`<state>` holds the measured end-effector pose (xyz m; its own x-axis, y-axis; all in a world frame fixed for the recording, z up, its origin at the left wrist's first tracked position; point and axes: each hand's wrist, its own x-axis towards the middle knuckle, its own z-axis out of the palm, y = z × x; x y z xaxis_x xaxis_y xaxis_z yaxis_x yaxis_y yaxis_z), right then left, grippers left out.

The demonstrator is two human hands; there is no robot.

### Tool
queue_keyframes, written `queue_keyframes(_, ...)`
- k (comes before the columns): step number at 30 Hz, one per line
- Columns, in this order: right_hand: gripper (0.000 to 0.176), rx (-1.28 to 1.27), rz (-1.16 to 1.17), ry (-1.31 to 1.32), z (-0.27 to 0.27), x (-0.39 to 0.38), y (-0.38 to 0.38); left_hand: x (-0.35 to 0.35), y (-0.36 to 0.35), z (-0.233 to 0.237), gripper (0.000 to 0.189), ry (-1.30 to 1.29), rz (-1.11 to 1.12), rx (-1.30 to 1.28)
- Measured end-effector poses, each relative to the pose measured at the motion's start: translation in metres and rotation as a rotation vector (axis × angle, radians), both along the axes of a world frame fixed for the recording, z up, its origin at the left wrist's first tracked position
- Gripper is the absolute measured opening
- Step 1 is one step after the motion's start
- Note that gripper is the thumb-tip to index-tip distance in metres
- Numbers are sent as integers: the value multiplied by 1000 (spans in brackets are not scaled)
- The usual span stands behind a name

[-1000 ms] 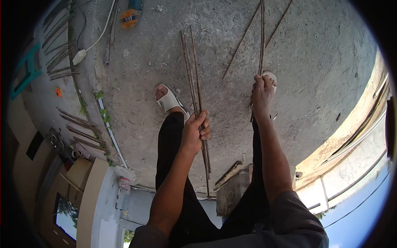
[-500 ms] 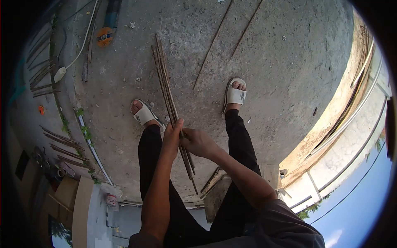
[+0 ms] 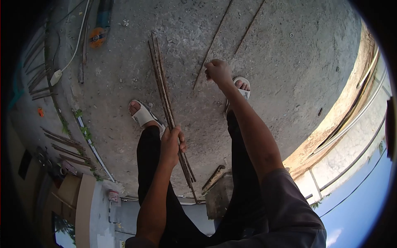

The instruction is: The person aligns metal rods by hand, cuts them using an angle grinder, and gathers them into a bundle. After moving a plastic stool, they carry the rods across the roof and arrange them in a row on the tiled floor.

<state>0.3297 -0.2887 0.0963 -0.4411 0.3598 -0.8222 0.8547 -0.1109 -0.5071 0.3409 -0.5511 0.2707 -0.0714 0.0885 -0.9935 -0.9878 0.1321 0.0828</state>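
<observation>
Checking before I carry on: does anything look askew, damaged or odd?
Slightly odd: the rods in the left hand sit uneven, one poking past the others at the near end. They also look rusty. Nothing looks spilled.

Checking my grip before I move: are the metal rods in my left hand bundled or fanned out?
Bundled: the metal rods run close together through the left hand.

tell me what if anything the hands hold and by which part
The left hand grips a bundle of thin rods past midway, toward the end nearer the body. The right hand is curled; whether it holds anything cannot be told.
</observation>
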Motion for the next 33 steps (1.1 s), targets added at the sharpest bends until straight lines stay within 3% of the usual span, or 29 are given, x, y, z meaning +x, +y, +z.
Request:
queue_keyframes(4, 36, 521, 174, -133, -68, -16, 6, -3, 4, 3, 13, -53, 40, 1)
queue_keyframes(7, 39, 473, 61, -167, -84, -25, 5, -4, 6, 4, 13, -73, 54, -3)
queue_keyframes(10, 36, 560, 98, -94, -84, -21, 6, -8, 14, 8, 13, -85, 52, 1)
queue_keyframes(13, 33, 302, -432, 66, -55, -26, 29, -9, 15, 9, 14, -95, 75, 33)
queue_keyframes(16, 29, 653, -454, 152, -44, -27, 80, -10, 18, 10, 14, -98, 68, 23)
queue_keyframes(17, 28, 620, -465, 124, -35, -31, 99, -13, 20, 10, 15, -113, 66, 10)
queue_keyframes(21, 30, 808, -405, 170, -35, -51, 160, -19, 26, 14, 17, -127, 54, 7)
queue_keyframes(27, 31, 742, -84, -169, -86, -52, 202, -20, 28, 15, 18, -142, 76, 11)
queue_keyframes(33, 37, 572, -43, -285, -107, -48, 206, -25, 31, 18, 19, -185, 116, 52)
